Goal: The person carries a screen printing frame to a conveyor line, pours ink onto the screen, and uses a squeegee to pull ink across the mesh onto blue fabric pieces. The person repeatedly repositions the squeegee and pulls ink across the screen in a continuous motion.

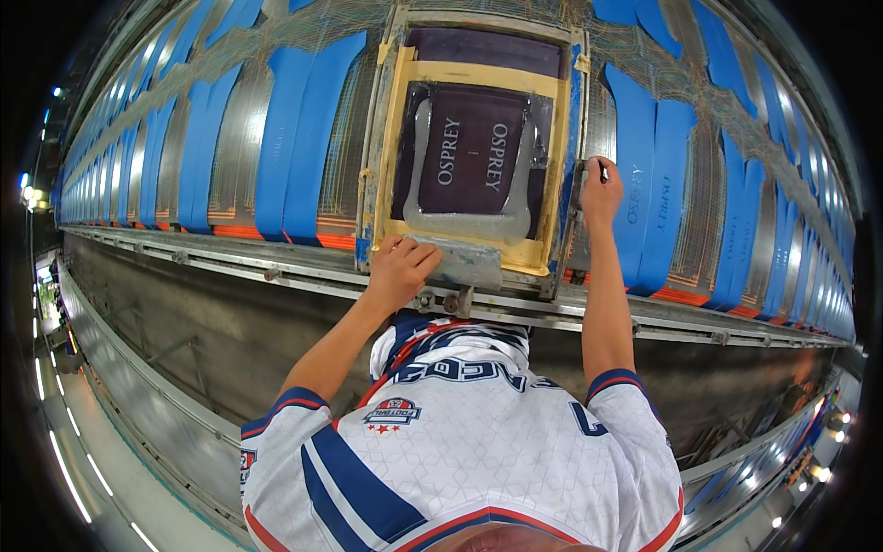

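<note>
A printing screen [561,138] in a wooden frame with yellow tape lies in front of me. Pale grey ink [460,224] is spread in a U shape around the light lettering on its dark mesh. At the near end of the frame, my left hand [402,270] curls its fingers over the left end of a grey squeegee [474,265]. Beyond the frame's right edge, my right hand [602,191] is closed, its fingertips pinched together. A small dark thing shows between those fingers, too little of it visible to name.
A long printing table carries rows of blue fabric pieces [317,138] on both sides of the screen, some with faint print. A metal rail [230,265] with stops runs along its near edge. Across the aisle stands another metal-edged table [166,391].
</note>
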Tool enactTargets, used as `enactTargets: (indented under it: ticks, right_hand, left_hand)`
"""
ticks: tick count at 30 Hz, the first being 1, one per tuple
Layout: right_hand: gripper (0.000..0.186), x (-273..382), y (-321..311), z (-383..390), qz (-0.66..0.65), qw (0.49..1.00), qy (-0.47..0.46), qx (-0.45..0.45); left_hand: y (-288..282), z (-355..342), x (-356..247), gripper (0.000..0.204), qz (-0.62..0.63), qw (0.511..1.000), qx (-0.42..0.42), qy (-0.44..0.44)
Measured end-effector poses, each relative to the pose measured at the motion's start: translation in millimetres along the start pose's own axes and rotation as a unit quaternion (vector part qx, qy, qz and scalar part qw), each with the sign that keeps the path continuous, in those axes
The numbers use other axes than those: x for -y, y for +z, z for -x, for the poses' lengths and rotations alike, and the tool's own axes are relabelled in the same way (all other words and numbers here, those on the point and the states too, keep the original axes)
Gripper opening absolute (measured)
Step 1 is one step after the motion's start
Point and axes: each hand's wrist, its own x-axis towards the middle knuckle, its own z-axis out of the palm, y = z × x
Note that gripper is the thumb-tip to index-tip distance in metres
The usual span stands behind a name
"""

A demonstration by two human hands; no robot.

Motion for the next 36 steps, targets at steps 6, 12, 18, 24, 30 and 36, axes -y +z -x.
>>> enactTargets:
  ticks: [6, 12, 18, 24, 30, 36]
  right_hand:
    - [0.032, -9.5, 6.2, -6.9, 0.082, 0.997, -0.004, 0.001]
    - [0.033, 25.4, -14.1, -14.5, 0.313, 0.944, -0.063, 0.088]
    - [0.044, 132.8, 19.4, -34.5, 0.137, 0.92, -0.279, 0.239]
    - [0.041, 158.6, 97.8, -64.5, 0.397, 0.81, -0.294, 0.317]
    - [0.036, 81.8, 73.1, 17.1, 0.361, 0.808, -0.382, 0.267]
    - [0.031, 70.8, 40.5, 93.3, 0.306, 0.821, -0.346, 0.334]
  left_hand:
    - [16.0, -39.2, 28.7, 0.036, -0.001, 0.999, -0.032, 0.007]
    - [22.0, -162.2, 104.8, 0.037, -0.005, 0.997, -0.07, 0.007]
    - [-19.4, -222.2, 130.7, 0.024, 0.119, 0.993, -0.009, -0.019]
    - [-9.9, -265.5, 163.7, 0.027, 0.08, 0.99, 0.075, -0.085]
    - [9.8, -171.8, 109.4, 0.016, 0.084, 0.992, 0.091, -0.028]
    - [6.2, -95.2, 62.1, 0.039, 0.119, 0.989, 0.084, -0.036]
